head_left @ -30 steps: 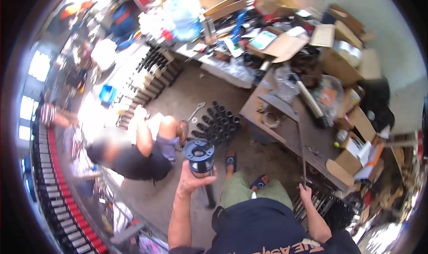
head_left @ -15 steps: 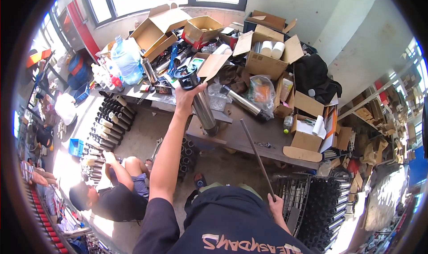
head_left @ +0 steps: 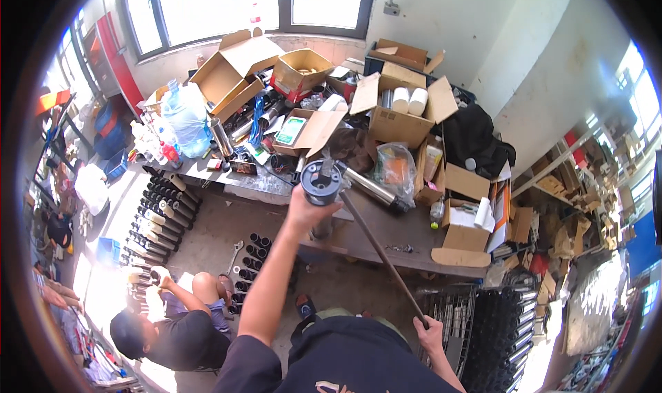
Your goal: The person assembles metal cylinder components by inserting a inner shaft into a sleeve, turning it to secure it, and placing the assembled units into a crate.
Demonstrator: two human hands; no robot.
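Note:
My left hand is closed round the upper part of a metal cylinder, just below its dark grey end cap. The cap, with an open recess, points up towards me; the shiny tube body runs down at the bench edge, partly hidden by the hand. In my right hand, low on the right, is the lower end of a long dark metal rod. Its upper end lies beside the cap's right rim; whether they touch I cannot tell.
The workbench carries open cardboard boxes, a silver tube and plastic bags. A co-worker sits low on the left, holding a part by rows of cylinders. Dark cylinders are stacked at lower right.
The cylinder has swung more upright, its cap now facing me, as my left hand moved right and lower. The rod's upper end has come left to the cap. The head view has shifted slightly.

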